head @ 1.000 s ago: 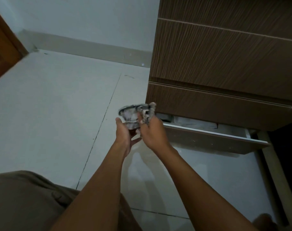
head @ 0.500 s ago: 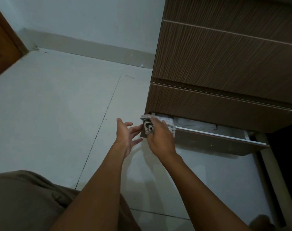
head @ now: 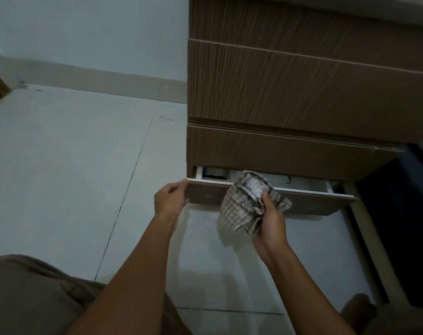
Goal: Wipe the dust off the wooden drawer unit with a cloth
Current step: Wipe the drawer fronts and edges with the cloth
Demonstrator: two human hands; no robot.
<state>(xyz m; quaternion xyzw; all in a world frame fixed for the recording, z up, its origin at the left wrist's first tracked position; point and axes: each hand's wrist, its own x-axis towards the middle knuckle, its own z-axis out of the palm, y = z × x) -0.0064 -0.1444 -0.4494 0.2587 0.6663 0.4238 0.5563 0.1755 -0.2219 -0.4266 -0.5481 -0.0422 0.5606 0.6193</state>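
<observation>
A brown wood-grain drawer unit stands at the upper right, its upper drawers closed. The bottom drawer is pulled partly out, white inside, with dark items barely visible. My left hand grips the left end of that drawer's front panel, thumb on its top edge. My right hand is closed on a bunched white checked cloth, which is draped over the top edge and front of the open drawer near its middle.
Pale tiled floor spreads to the left and under the drawer. A white wall with a skirting board runs behind. A dark gap lies right of the unit. My knee in brown fabric fills the lower left.
The left hand let go of the cloth and took hold of the drawer's left end. The right hand carried the cloth rightward onto the middle of the drawer front. The view shifted closer.
</observation>
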